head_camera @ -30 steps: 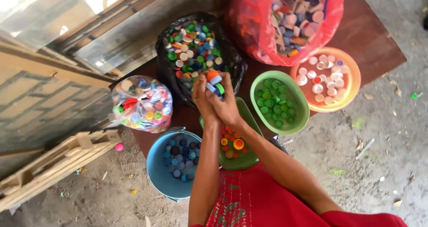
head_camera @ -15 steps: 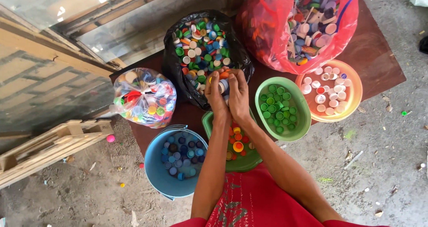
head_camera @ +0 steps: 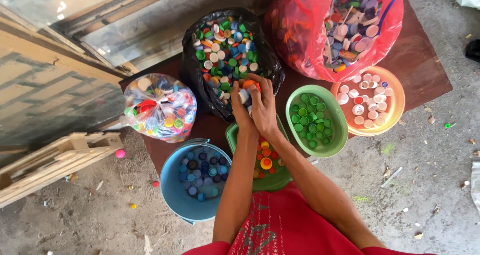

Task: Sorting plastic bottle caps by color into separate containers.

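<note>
Clearly both hands work together at the near lip of the black bag of mixed bottle caps (head_camera: 227, 47), so the handful is best kept cupped and low over the bag, fingers closed underneath, so that no cap slips out between the palms while colours are told apart.

Going left to right: a clear bag of mixed caps (head_camera: 159, 107) sits on the brown board (head_camera: 425, 80), with the blue bucket of blue caps (head_camera: 172, 192) nearer the person. The left hand (head_camera: 241, 110) curls upward, its fingers bent around a small cluster of caps (head_camera: 246, 92), white, blue and orange. The right hand (head_camera: 263, 107) presses against it from the other side, fingers folded over the same cluster. The caps lie between the two sets of fingertips, touching both, just above the bag's edge. How tightly each single cap is pinched I cannot tell.

Below the wrists stands a green tub of orange and red caps (head_camera: 272, 182), then a green bowl of green caps (head_camera: 340, 135), an orange bowl of white caps (head_camera: 397, 110), and behind them a red bag of mixed caps (head_camera: 300, 30).
</note>
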